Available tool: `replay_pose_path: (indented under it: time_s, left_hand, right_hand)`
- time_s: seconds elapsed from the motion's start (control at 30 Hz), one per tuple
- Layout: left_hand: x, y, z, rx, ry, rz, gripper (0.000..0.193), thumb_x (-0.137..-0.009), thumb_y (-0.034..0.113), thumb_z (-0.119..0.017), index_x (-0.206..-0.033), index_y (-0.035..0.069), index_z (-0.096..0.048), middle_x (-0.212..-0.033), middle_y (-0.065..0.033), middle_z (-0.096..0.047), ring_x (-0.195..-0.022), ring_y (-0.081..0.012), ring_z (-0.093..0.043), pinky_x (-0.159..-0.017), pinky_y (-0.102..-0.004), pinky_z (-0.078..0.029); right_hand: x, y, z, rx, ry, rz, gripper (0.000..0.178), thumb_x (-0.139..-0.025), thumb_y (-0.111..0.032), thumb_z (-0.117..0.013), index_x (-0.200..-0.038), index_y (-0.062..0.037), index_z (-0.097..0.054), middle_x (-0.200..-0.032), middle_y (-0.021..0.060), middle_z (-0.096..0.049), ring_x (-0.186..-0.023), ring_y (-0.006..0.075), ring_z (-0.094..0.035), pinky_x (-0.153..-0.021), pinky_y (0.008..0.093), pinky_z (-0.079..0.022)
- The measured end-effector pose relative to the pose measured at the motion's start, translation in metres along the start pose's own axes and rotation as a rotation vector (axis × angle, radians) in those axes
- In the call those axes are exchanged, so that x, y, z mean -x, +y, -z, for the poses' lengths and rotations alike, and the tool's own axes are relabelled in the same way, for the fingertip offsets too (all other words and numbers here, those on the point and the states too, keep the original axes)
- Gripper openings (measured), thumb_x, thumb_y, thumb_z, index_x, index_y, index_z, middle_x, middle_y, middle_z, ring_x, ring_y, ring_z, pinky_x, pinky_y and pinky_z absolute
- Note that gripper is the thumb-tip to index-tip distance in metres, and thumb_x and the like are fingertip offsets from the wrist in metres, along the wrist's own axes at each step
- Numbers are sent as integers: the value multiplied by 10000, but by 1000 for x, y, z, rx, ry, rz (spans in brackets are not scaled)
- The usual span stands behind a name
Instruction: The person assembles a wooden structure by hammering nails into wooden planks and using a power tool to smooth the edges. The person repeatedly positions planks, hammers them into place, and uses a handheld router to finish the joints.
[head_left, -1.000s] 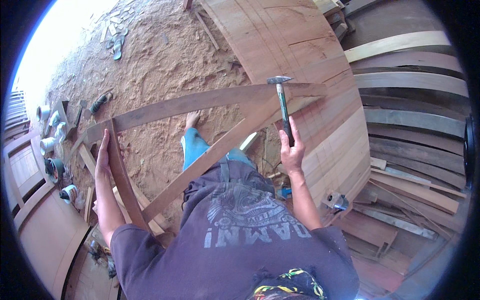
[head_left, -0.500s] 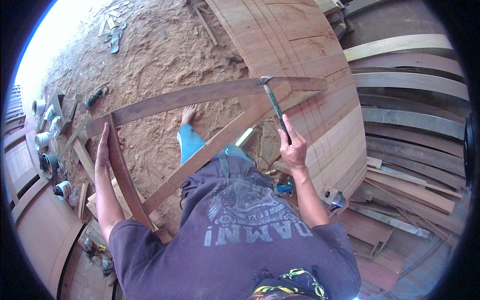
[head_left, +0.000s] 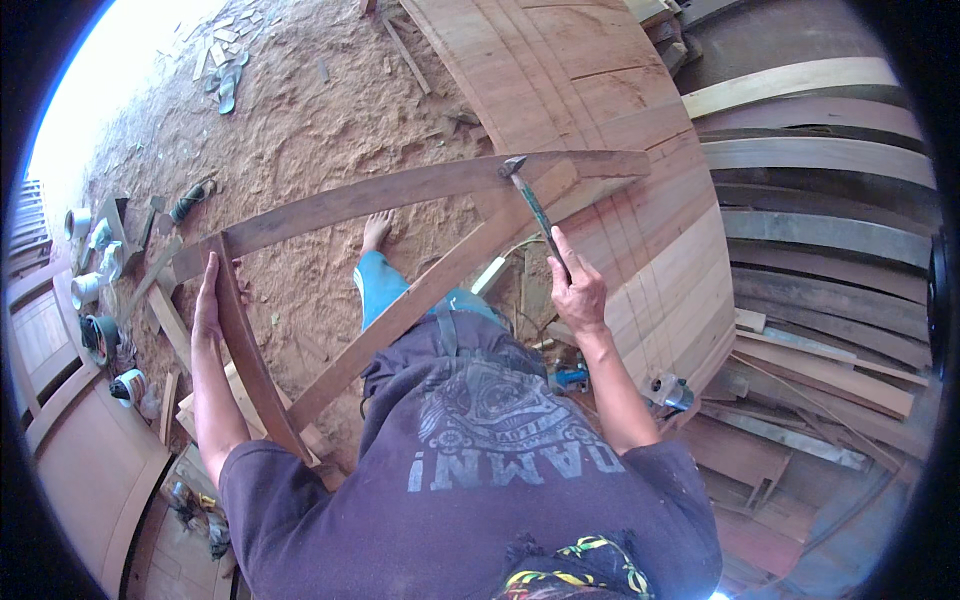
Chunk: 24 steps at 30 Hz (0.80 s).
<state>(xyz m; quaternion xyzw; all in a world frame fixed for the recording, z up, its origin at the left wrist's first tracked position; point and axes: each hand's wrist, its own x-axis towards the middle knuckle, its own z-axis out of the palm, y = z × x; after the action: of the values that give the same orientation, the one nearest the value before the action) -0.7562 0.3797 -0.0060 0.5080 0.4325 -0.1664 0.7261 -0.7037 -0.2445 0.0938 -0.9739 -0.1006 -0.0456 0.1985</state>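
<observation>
My right hand [head_left: 579,292] is closed around the handle of a hammer [head_left: 537,211] with green on its shaft. Its metal head is at the long dark board [head_left: 372,192] of a triangular wooden frame; whether it touches cannot be told. My left hand [head_left: 207,300] grips the frame's short dark upright [head_left: 243,330] near the corner, fingertips showing on the far side. A lighter diagonal board [head_left: 430,285] crosses in front of my body. The frame's right end lies over a large planked wooden panel [head_left: 655,290].
Stacked long planks [head_left: 830,230] line the right side. A blue power tool [head_left: 570,378] sits beside my waist, and another metal-and-blue tool [head_left: 672,392] rests on the panel's near edge. Sawdust covers the ground [head_left: 330,110]. Tape rolls [head_left: 85,290] and wood panels [head_left: 90,460] stand at left.
The hammer head has shifted slightly left along the long board, and the hammer tilts more to the left. My left hand stays on the upright.
</observation>
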Motion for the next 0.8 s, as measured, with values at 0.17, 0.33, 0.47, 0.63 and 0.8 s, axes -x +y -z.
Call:
replay_pose_path:
  time_s: [0.17,0.33,0.47,0.63,0.8]
  left_hand:
    - [-1,0,4,-1,-1,-26,742,-944,782,-684,-1251,107,-703,-742,-46,-701,-551,-175,-676,-512,-310,-561]
    - [8,7,-1,-26,42,-21,742,-946,783,-681,-1255,109,-714,-753,-26,-689,-565,-176,-666,-515,-320,-561]
    - [-1,7,31,-41,65,-121,762,-959,807,-636,-1324,142,-698,-755,-23,-681,-562,-174,-660,-525,-337,-565]
    - [33,55,20,-10,-55,-344,831,-1000,792,-577,-1425,81,-643,-847,-34,-690,-606,-167,-648,-560,-353,-572]
    - [52,141,-19,-32,-348,-550,847,-1022,769,-551,-1425,26,-606,-911,-96,-700,-733,-253,-690,-639,-398,-597]
  right_hand:
    - [-2,-12,3,-127,101,-10,603,-1002,-94,-741,-1576,-223,-607,-887,161,-720,-770,389,-707,-690,499,-561]
    - [4,4,-9,-204,4,-97,590,-995,-122,-756,-1563,-191,-611,-1187,217,-777,-1005,399,-773,-805,460,-611]
    - [15,0,-4,-418,172,-250,572,-987,-179,-781,-1533,-123,-620,-1296,247,-751,-1158,413,-756,-917,447,-618]
    - [51,-4,4,-672,376,-642,425,-1006,-265,-790,-1336,-10,-707,-1082,110,-794,-1001,166,-744,-855,355,-596]
    - [79,16,11,-711,669,-794,296,-1007,-300,-814,-1069,-23,-730,-835,-13,-683,-739,84,-594,-662,307,-513]
